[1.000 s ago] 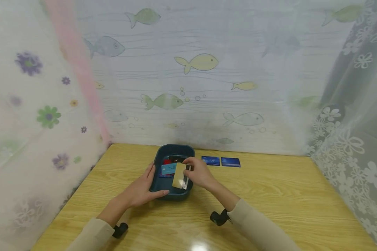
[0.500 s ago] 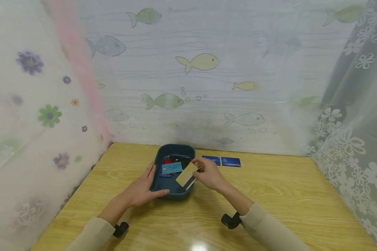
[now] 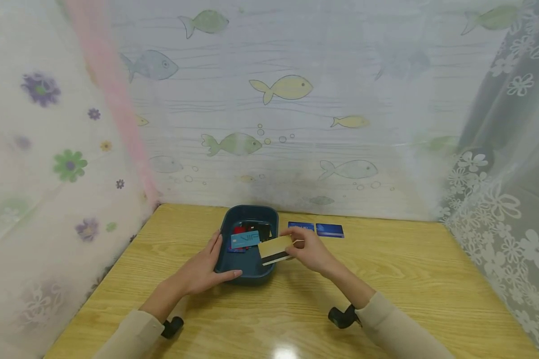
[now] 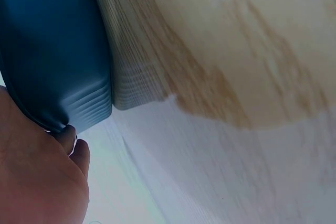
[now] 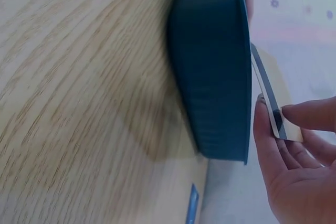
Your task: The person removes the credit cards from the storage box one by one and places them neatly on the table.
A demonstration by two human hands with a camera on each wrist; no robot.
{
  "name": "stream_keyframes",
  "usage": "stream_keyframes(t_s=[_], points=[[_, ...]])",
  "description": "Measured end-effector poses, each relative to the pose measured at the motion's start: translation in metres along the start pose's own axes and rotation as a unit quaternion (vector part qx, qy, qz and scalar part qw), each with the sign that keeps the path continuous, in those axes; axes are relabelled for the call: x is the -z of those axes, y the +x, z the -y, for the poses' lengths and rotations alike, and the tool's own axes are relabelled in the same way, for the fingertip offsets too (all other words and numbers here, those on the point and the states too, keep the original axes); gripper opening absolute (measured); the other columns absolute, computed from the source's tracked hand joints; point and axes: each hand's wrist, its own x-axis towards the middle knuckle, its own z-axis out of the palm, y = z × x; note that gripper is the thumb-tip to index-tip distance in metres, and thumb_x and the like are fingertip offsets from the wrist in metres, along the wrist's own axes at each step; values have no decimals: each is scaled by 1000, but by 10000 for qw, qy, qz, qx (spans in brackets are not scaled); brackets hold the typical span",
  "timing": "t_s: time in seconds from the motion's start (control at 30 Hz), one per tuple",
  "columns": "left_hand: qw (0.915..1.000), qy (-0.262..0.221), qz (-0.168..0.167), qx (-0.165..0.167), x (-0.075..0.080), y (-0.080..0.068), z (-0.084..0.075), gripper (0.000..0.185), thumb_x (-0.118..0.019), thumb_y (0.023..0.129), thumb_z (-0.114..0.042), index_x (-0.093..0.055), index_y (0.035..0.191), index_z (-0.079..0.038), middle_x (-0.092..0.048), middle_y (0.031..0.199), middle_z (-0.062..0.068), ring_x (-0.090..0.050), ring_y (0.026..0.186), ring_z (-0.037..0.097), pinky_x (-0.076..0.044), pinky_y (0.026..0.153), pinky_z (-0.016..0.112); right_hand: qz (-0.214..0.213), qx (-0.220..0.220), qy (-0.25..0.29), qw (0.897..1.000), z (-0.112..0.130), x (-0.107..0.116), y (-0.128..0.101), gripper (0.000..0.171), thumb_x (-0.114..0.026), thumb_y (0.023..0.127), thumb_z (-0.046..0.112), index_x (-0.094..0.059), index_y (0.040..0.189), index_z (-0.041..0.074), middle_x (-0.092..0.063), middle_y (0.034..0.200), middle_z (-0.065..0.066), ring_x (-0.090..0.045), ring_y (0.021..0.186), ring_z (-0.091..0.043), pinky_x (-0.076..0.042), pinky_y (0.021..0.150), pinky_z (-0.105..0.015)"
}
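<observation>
My left hand (image 3: 202, 271) holds the near left corner of a dark blue plastic bin (image 3: 244, 280), its thumb over the near rim and its fingers along the left side. In the left wrist view, fingertips (image 4: 68, 135) touch the bin's outer wall. My right hand (image 3: 309, 248) pinches a gold card (image 3: 275, 248) with a black stripe by its right end, over the bin's right rim. The right wrist view shows thumb and fingers on the card (image 5: 274, 85). Inside the bin lie a light blue VIP card (image 3: 245, 240), a red card (image 3: 239, 230) and dark ones, partly covered.
Two dark blue cards lie side by side on the wooden table (image 3: 408, 279) beyond my right hand; the left card (image 3: 300, 227) is partly hidden by it, the right card (image 3: 330, 230) is in full view. A fish-print curtain (image 3: 278, 164) hangs at the table's back edge.
My right hand has drawn the gold card rightward, off the light blue card, and turned it from upright to nearly level. The left hand and the bin have kept their place.
</observation>
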Motion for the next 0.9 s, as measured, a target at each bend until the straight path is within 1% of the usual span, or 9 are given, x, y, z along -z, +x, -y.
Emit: stream_keyframes(t_s=[0.2,0.3,0.37,0.43,0.57,0.63,0.8,0.9], points=[[10000,-22,-12,-3,0,1,0,127,-56,82,-86,0,165,-6,3,172,11,-23,153,38,-34,116,58,-130,-65,76,9999,-4,10,-5,41,-63,98,1,-57,139,-3,-58,130,-25,-72,95,-34,-61,79,-45],[10000,-34,-25,-12,0,1,1,127,-57,82,-85,0,165,-7,3,172,11,-25,153,39,-35,115,58,-208,-115,111,9997,-6,17,-7,41,-63,98,0,-57,138,-2,-57,133,-25,-72,96,-35,-61,80,-45],[10000,-38,-17,-10,0,1,1,127,-57,82,-85,0,165,-7,4,172,10,-25,153,39,-35,115,58,-245,-147,160,9995,-9,22,-9,41,-63,98,-1,-57,138,-3,-55,135,-26,-72,96,-37,-61,81,-47],[10000,-46,2,-1,0,0,1,127,-56,82,-85,1,165,-7,5,172,10,-24,153,39,-35,115,58,-321,-214,134,9992,-11,28,-11,40,-63,98,0,-58,138,-1,-55,136,-26,-72,96,-37,-60,82,-48],[10000,-34,17,7,0,0,1,128,-55,82,-87,0,165,-7,5,172,9,-24,153,39,-35,114,59,-476,-297,-7,9984,-15,42,-15,42,-64,98,1,-56,140,-2,-56,133,-27,-71,95,-37,-60,83,-49],[10000,-25,17,11,0,0,1,128,-54,82,-87,0,165,-6,5,172,10,-25,152,40,-36,114,59,-534,-274,-84,9982,-19,49,-16,43,-63,98,0,-54,140,-5,-58,127,-28,-71,94,-38,-60,81,-48],[10000,-47,6,31,0,-1,0,128,-56,82,-86,0,165,-6,4,172,10,-24,153,39,-35,115,59,-703,-341,-191,9968,-27,65,-18,44,-63,97,-2,-54,141,-6,-61,118,-26,-70,94,-35,-61,81,-47],[10000,-66,-22,14,0,-1,1,127,-57,82,-85,0,165,-6,4,172,11,-24,153,39,-34,115,59,-794,-421,-230,9957,-31,74,-20,44,-61,97,-3,-54,141,-5,-60,113,-23,-70,92,-33,-60,84,-50]])
